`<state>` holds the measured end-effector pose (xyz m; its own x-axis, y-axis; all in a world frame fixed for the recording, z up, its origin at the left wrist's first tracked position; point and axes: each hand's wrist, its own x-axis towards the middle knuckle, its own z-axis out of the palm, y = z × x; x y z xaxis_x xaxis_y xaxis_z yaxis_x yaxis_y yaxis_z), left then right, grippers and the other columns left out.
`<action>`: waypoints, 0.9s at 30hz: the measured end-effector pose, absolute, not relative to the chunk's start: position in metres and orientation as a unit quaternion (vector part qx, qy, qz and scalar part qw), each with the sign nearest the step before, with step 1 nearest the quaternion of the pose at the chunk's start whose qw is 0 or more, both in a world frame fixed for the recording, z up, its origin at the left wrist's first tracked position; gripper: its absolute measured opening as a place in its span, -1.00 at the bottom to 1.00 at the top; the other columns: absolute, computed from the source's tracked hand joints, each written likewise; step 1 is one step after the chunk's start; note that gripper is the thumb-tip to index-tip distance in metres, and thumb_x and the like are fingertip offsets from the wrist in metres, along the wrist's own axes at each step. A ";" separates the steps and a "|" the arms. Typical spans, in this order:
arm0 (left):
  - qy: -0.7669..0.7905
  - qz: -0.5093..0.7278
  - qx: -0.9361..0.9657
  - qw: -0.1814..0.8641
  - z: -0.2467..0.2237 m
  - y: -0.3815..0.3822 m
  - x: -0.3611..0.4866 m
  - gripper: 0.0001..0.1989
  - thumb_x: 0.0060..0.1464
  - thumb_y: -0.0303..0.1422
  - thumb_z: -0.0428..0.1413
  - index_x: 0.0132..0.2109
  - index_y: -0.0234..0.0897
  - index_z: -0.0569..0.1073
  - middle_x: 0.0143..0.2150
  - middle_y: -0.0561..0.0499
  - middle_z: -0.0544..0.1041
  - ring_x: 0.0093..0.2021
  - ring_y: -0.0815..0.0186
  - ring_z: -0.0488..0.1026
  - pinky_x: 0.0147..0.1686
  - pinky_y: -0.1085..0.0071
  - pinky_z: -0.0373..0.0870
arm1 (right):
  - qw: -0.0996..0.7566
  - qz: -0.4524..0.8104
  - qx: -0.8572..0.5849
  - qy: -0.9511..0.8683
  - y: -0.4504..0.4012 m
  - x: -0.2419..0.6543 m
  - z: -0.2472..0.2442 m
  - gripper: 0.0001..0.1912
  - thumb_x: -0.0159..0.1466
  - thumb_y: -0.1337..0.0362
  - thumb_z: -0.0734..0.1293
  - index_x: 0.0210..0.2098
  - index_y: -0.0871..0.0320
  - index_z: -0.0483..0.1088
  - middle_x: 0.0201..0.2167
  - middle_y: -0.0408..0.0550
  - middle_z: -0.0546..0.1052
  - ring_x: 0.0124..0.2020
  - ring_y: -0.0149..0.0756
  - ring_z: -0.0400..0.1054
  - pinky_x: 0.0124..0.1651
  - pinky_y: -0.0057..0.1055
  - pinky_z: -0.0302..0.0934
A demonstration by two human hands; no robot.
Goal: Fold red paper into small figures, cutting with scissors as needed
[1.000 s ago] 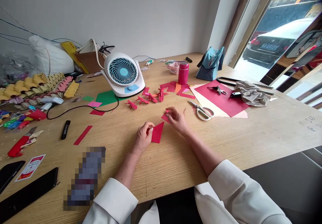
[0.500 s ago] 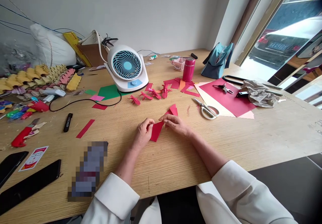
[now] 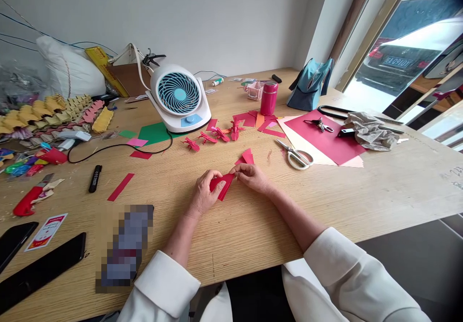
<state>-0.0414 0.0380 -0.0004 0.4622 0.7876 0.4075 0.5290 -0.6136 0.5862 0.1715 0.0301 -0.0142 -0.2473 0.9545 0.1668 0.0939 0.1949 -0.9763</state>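
Note:
A folded piece of red paper (image 3: 224, 185) is held between my two hands just above the wooden table. My left hand (image 3: 206, 194) grips its left side, thumb on top and fingers behind. At its right upper edge, my right hand (image 3: 252, 177) pinches the paper between thumb and fingertips. Just beyond my right hand lie more red paper pieces (image 3: 246, 156). Several small folded red paper figures (image 3: 209, 137) stand in a row farther back. Scissors (image 3: 297, 157) with white handles rest to the right of my hands.
A white fan (image 3: 179, 97) stands at the back, beside a pink bottle (image 3: 269, 99). Red sheets (image 3: 325, 138) with keys lie at right, near a blue bag (image 3: 310, 85). To the left are a marker (image 3: 95, 178), a red strip (image 3: 121, 187), a utility knife (image 3: 32, 197) and phones (image 3: 47, 271).
The red paper between my hands now shows a narrower, folded-over shape, and my left thumb has moved onto its face. The whole view has shifted slightly.

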 end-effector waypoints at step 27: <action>0.340 0.336 0.856 0.197 0.006 0.034 -0.038 -0.82 0.20 -0.20 0.08 -0.23 -0.21 0.32 -0.06 -0.14 0.48 0.01 0.15 0.43 0.03 0.22 0.35 | 0.483 0.468 -0.438 -0.596 0.035 0.174 -0.015 -0.75 0.23 0.15 0.32 -0.21 0.21 0.47 -0.40 -0.10 0.50 -0.44 -0.41 0.30 -0.34 -0.45 0.22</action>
